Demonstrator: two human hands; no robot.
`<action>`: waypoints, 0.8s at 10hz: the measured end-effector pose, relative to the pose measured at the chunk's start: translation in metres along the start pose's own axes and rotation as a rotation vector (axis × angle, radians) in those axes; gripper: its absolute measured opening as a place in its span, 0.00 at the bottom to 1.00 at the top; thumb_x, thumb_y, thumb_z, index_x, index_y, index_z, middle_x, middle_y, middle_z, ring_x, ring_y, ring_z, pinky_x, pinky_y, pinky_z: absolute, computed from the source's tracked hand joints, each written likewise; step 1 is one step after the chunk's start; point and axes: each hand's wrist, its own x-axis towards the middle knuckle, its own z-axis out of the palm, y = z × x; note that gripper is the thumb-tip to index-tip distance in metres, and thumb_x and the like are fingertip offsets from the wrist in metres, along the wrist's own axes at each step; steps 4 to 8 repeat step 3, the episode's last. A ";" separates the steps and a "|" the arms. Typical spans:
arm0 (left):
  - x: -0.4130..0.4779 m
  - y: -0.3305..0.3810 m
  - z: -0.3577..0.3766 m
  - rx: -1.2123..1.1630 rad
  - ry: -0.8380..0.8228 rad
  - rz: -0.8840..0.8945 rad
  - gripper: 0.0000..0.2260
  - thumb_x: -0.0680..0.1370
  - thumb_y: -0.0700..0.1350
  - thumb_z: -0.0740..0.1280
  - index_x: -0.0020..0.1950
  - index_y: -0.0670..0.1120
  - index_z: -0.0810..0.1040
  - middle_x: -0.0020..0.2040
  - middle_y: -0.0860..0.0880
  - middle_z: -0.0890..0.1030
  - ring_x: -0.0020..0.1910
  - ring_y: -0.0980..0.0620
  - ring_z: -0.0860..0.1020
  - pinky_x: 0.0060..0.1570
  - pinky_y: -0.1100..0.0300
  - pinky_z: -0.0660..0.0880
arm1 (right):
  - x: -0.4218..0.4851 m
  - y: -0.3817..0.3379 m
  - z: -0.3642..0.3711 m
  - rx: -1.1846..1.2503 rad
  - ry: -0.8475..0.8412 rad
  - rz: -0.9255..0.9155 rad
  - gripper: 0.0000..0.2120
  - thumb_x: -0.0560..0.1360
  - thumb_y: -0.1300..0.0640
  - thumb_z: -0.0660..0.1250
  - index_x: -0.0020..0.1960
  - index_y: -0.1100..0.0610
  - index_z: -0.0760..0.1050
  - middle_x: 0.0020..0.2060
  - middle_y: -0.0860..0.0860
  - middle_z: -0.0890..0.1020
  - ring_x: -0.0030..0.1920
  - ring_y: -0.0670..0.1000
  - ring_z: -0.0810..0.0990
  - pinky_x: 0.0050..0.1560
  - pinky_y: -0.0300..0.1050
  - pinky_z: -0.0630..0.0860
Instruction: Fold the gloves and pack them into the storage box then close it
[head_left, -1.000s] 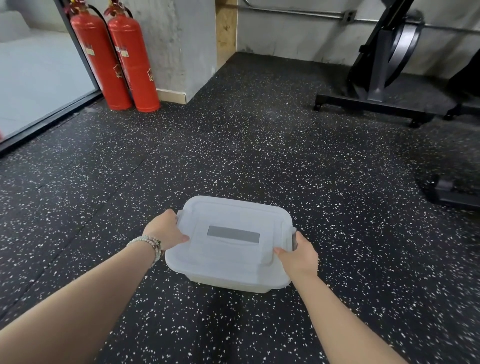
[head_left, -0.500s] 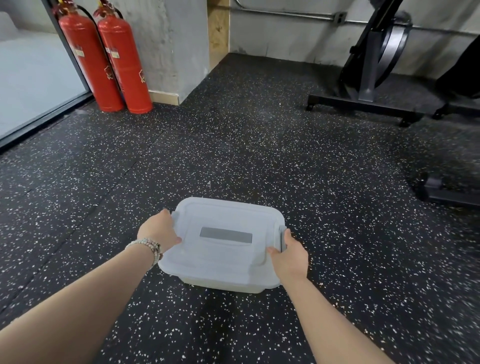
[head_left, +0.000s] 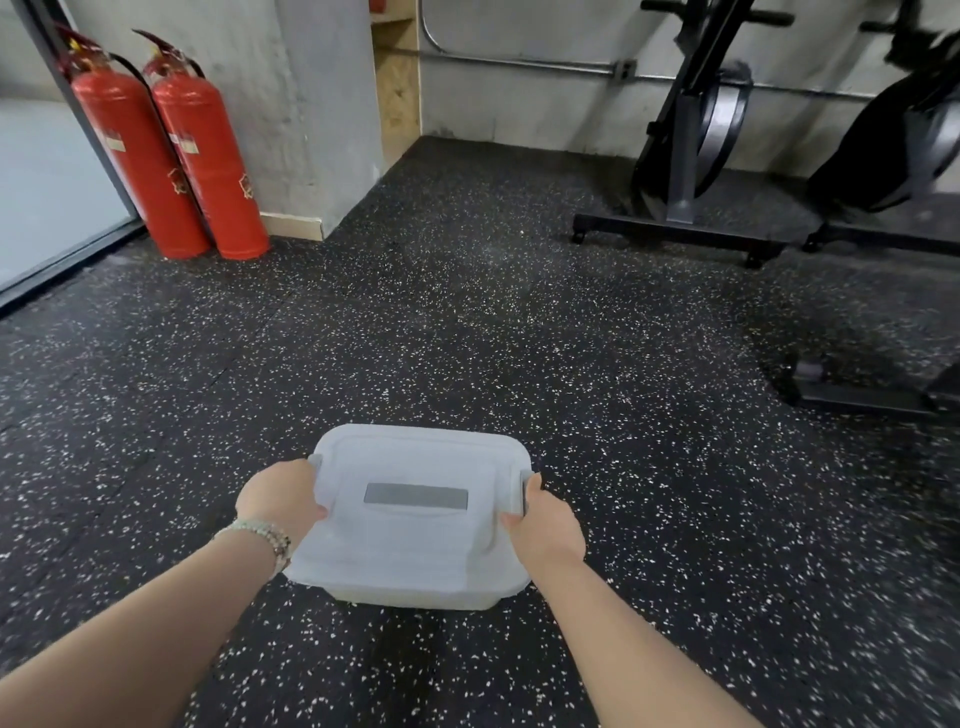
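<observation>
Covering the whole room is a black rubber floor with many small white specks; it looks matte and a little rough. On it, near the person, rests the box, pale and translucent, with its lid on and a grey handle lying flat in the middle of the lid. Gloves cannot be seen; the lid hides the inside.

Both hands grip the box at its short sides. The left hand is closed on the left edge, thumb on top of the lid, and a bead bracelet sits on its wrist. The right hand is closed on the right edge, with fingers around the grey side latch.

Far left, two red extinguishers stand upright, touching each other, in front of a grey concrete pillar. Beside them a glass wall with a dark frame meets the floor. A metal pipe runs along the back wall. At the right stand black exercise machines, well apart from the box.
</observation>
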 end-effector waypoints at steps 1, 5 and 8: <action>-0.010 0.005 -0.006 0.069 -0.029 0.026 0.31 0.78 0.52 0.63 0.78 0.50 0.53 0.63 0.49 0.77 0.60 0.48 0.77 0.56 0.55 0.75 | 0.000 0.002 -0.007 -0.131 -0.062 -0.033 0.32 0.79 0.47 0.58 0.77 0.53 0.47 0.58 0.52 0.78 0.56 0.53 0.78 0.42 0.45 0.71; -0.022 0.026 -0.024 0.313 0.157 0.118 0.22 0.78 0.52 0.62 0.70 0.46 0.66 0.64 0.49 0.75 0.62 0.48 0.75 0.58 0.54 0.72 | 0.003 -0.003 -0.021 -0.194 0.002 -0.119 0.26 0.79 0.47 0.57 0.73 0.56 0.59 0.66 0.55 0.71 0.63 0.56 0.73 0.54 0.50 0.73; -0.022 0.026 -0.024 0.313 0.157 0.118 0.22 0.78 0.52 0.62 0.70 0.46 0.66 0.64 0.49 0.75 0.62 0.48 0.75 0.58 0.54 0.72 | 0.003 -0.003 -0.021 -0.194 0.002 -0.119 0.26 0.79 0.47 0.57 0.73 0.56 0.59 0.66 0.55 0.71 0.63 0.56 0.73 0.54 0.50 0.73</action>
